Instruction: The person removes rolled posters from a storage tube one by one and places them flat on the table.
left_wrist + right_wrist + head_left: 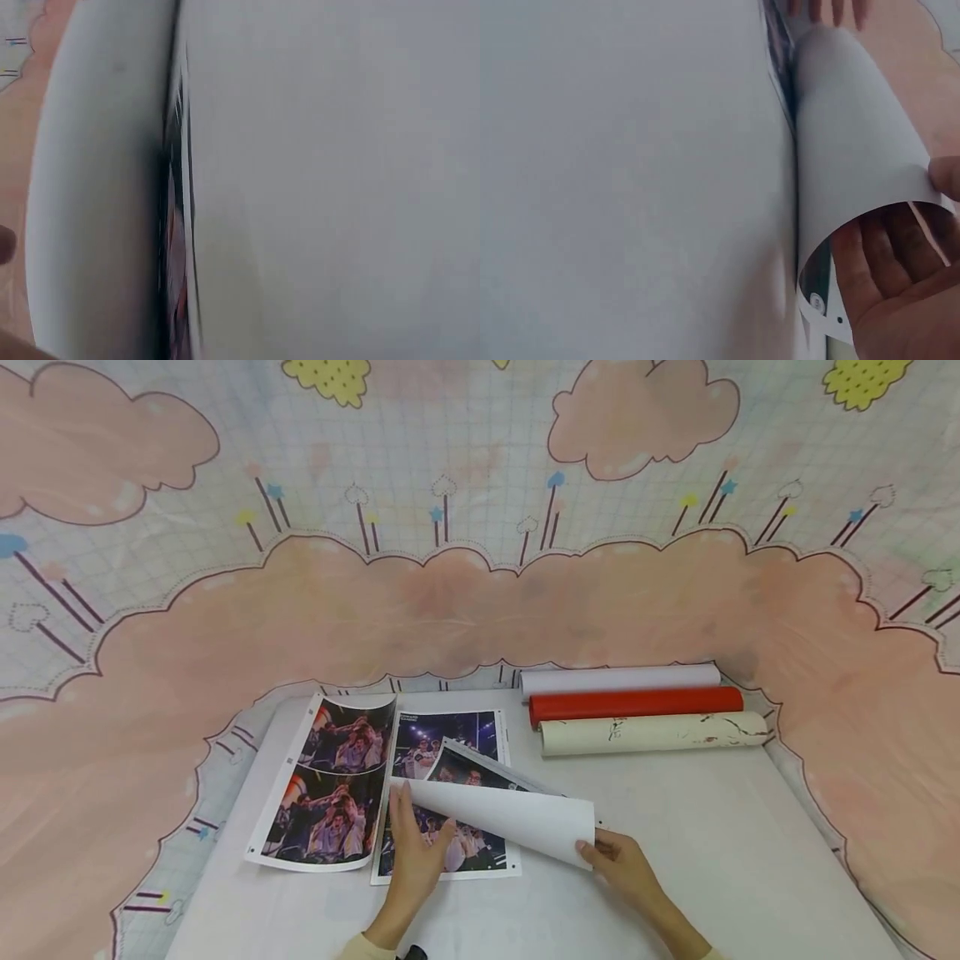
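A printed poster (510,814) curls over on itself, its white back outward and part of its picture side showing behind. My right hand (622,864) pinches its right end; in the right wrist view the thumb lies outside the curl (855,127) and the fingers reach inside. At the other end, my left hand (418,847) touches the paper with extended fingers, the thumb held apart. Beneath lies a flat poster (480,852) showing a group of people. In the left wrist view the white paper curl (97,187) fills the left side, with only a bit of hand at the edge.
Another poster (330,802) with two stacked pictures lies at left, its edges lifting. At the back right are a white roll (622,679), a red roll (637,703) and a cream patterned roll (652,733). A cloud-patterned cloth (480,618) surrounds the white table (712,835).
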`<state>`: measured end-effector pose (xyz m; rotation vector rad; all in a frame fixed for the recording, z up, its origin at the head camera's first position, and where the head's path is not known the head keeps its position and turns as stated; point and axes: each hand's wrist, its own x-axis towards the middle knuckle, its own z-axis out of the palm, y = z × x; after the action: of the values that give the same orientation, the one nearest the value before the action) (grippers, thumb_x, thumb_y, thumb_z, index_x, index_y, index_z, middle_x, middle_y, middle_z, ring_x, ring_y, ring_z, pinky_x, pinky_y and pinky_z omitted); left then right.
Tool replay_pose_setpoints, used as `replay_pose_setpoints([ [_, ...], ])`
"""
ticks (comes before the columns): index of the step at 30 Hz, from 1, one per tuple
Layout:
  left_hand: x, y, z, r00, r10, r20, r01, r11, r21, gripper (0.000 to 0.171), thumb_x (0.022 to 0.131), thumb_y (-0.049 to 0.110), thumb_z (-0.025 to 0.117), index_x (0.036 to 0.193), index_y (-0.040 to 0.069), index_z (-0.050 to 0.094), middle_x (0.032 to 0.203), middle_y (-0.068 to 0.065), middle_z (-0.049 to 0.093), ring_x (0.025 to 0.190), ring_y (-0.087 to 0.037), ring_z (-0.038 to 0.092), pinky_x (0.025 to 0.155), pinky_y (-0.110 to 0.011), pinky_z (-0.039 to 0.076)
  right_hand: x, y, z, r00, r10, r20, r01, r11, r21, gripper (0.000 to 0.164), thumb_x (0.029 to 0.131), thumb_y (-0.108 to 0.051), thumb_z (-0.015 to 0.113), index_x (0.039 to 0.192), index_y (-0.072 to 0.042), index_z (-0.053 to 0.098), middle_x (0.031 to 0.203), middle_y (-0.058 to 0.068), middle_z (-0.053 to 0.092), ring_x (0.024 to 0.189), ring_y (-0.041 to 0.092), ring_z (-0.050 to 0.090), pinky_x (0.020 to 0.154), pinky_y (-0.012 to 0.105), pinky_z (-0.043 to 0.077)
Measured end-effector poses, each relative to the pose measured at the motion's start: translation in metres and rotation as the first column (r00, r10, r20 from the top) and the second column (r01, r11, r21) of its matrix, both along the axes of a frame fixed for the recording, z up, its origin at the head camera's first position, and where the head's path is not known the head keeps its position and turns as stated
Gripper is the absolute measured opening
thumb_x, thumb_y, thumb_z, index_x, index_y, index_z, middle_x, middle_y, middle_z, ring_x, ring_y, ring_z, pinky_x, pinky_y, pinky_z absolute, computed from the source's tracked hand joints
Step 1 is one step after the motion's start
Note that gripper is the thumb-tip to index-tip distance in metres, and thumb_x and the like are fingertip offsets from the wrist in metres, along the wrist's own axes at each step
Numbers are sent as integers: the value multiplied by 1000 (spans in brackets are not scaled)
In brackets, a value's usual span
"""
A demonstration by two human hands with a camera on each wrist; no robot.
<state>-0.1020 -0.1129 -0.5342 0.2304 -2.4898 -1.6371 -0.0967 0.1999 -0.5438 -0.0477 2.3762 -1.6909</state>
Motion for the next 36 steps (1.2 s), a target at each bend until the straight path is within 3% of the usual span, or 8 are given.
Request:
replay_pose_setpoints([
  [4,6,10,0,988,-72,135,48,984,172,101,94,30,66,157,16,-12,164,-18,-13,150,-48,0,116,-66,19,8,-9,-4,986,119,-120,-116,993,31,33,95,-18,64,118,6,66,113,23,70,96,13,71,78,24,58],
  [11,8,14,-1,983,-114,144,66,951,301,102,95,35,64,156,25,-17,163,-22,-11,147,-48,18,111,-54,37,16,-20,-2,937,308,-163,-282,945,165,29,97,-26,62,117,-6,69,116,11,72,106,7,66,88,27,55],
  [18,5,11,0,975,-96,200,-5,892,452,102,96,39,61,155,21,-20,163,-24,-10,141,-50,33,104,-51,46,24,-26,-4,767,549,-331,-359,796,487,43,88,-29,72,127,-12,64,124,2,69,115,22,64,96,39,53],
  [25,3,13,-2,968,-85,238,-60,836,546,101,97,24,61,154,21,-22,161,-27,-5,119,-52,55,81,-47,59,22,-26,11,632,723,-280,-509,659,554,55,77,-22,77,130,-20,61,140,1,57,128,24,55,102,40,49],
  [27,3,13,-3,965,-80,251,-72,835,545,101,96,21,61,154,21,-21,161,-27,-4,119,-52,55,79,-47,60,19,-25,18,635,715,-291,-497,668,554,51,79,-21,76,128,-21,62,141,2,55,129,25,54,102,43,49],
  [32,1,13,-5,963,-85,256,-70,839,540,99,96,14,58,154,20,-22,160,-27,3,118,-52,55,78,-46,60,0,-24,32,727,482,-490,-177,820,544,39,83,-17,76,121,-17,66,134,4,60,123,25,58,97,47,52],
  [34,2,13,-4,964,-89,249,-60,843,534,98,95,12,56,154,18,-22,159,-28,7,119,-51,54,79,-46,60,-11,-24,34,746,385,-544,-6,820,572,40,82,-18,77,121,-14,66,132,7,62,121,28,59,95,49,52],
  [36,3,13,-4,964,-86,251,-63,844,533,97,94,10,55,154,19,-22,159,-27,9,121,-50,53,78,-46,60,-23,-23,35,783,327,-528,90,781,618,42,82,-21,78,122,-14,65,129,9,64,119,30,60,94,50,52],
])
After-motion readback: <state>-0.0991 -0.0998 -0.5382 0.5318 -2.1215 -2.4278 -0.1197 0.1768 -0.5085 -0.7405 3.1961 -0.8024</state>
